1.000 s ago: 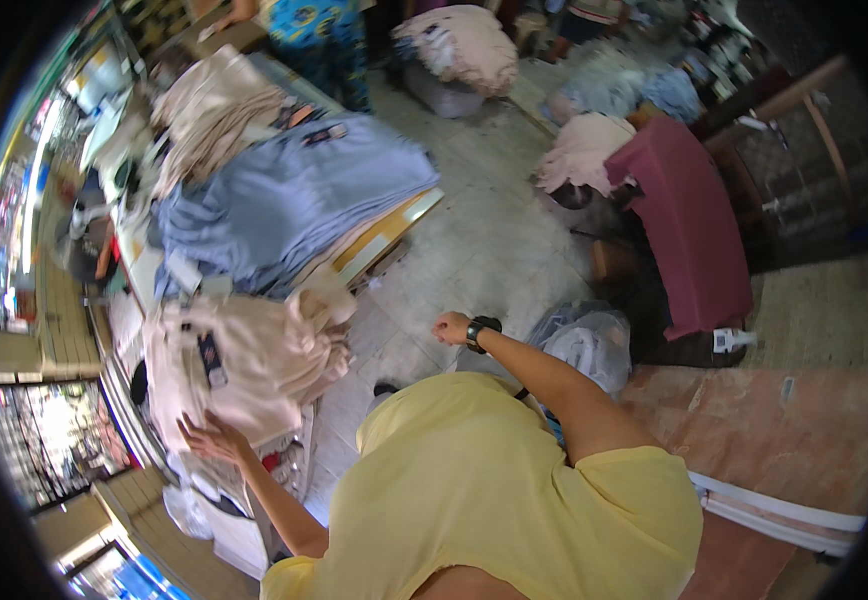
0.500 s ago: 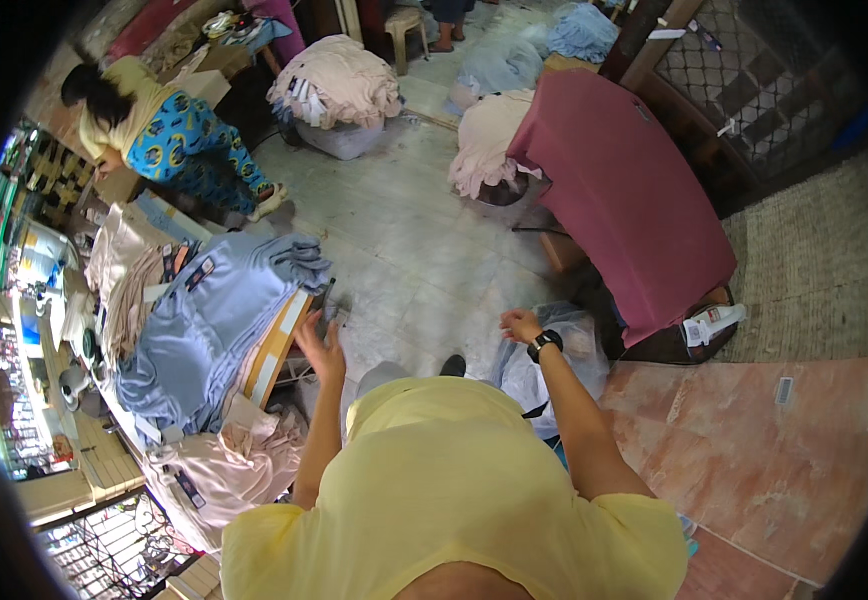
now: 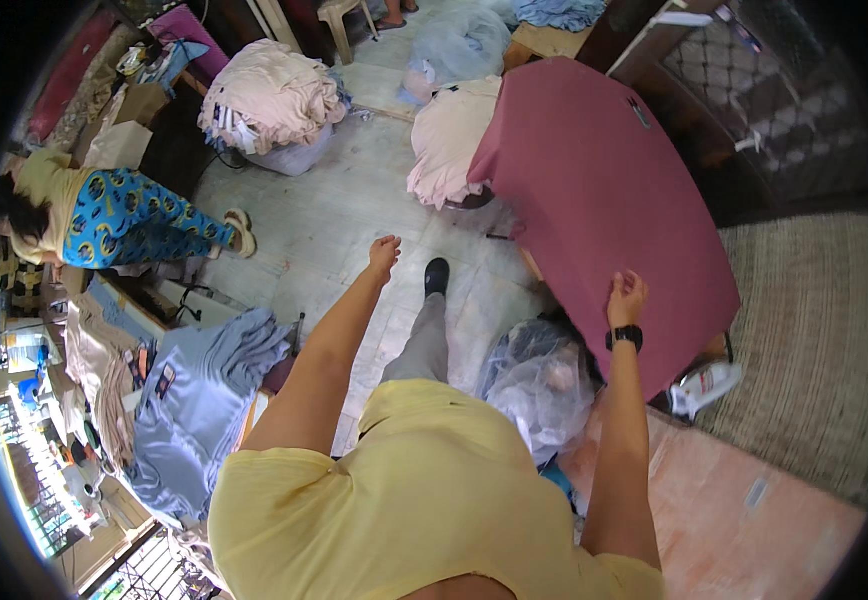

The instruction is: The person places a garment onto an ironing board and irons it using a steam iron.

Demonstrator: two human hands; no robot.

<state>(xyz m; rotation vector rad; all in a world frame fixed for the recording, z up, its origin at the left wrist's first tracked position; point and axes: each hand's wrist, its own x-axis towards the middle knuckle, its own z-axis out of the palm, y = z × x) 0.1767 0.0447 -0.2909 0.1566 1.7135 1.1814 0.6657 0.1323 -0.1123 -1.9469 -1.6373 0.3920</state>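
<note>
Smooth maroon cloth (image 3: 604, 190) drapes in a long, rounded slab. The right hand (image 3: 628, 299) shows over it, contact unclear; the left hand (image 3: 385, 257) hangs to its left, each grip empty, loosely half-open. Lower-left of the cloth, a crinkled clear bag (image 3: 546, 395) holds pale material; earlier the right hand shows there.

Nothing is legible, the dark label (image 3: 165, 380) on blue cloth (image 3: 199, 408) seeming too small

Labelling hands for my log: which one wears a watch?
The right hand: a black watch circles its wrist, while the left hand has a bare wrist.
</note>
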